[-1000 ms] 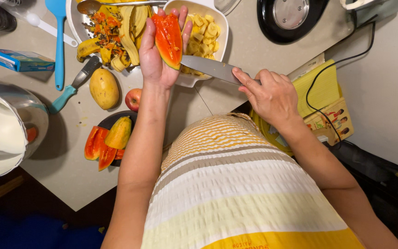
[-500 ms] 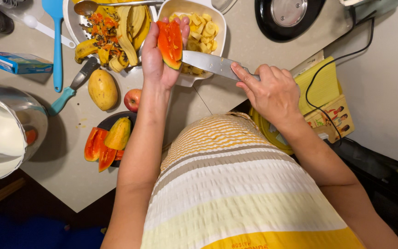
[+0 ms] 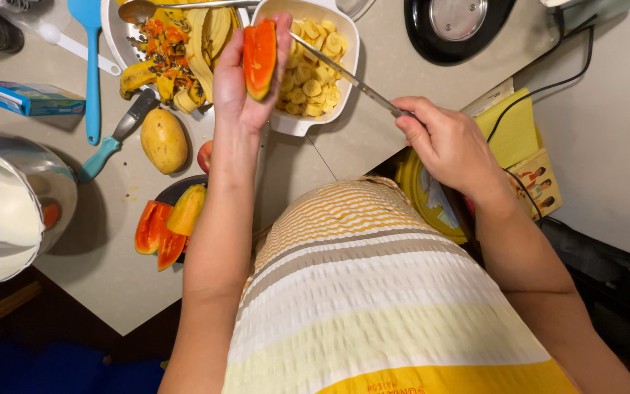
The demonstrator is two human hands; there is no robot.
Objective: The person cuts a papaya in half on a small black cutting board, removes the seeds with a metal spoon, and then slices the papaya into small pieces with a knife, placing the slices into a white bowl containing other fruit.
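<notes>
My left hand (image 3: 240, 86) holds a slice of orange papaya (image 3: 259, 58) upright above the edge of a white bowl (image 3: 294, 122) filled with banana slices (image 3: 313, 73). My right hand (image 3: 450, 146) grips the handle of a long knife (image 3: 344, 73). Its blade reaches over the bowl, with the tip at the papaya slice. A second bowl (image 3: 114, 38) to the left holds banana peels, papaya scraps and a metal spoon (image 3: 140, 10).
A whole mango (image 3: 163, 140), a red fruit (image 3: 204, 156) and a dark plate (image 3: 178, 191) with papaya wedges (image 3: 160, 226) lie on the counter. A blue spatula (image 3: 90, 66), a teal-handled tool (image 3: 114, 138), a small box (image 3: 29, 98), a steel pot (image 3: 9, 211) and a black appliance (image 3: 457, 25) stand around.
My left hand turned the papaya slice more upright and narrow to the camera. The knife swung from flat under the slice to point diagonally across the bowl, and my right hand drew back.
</notes>
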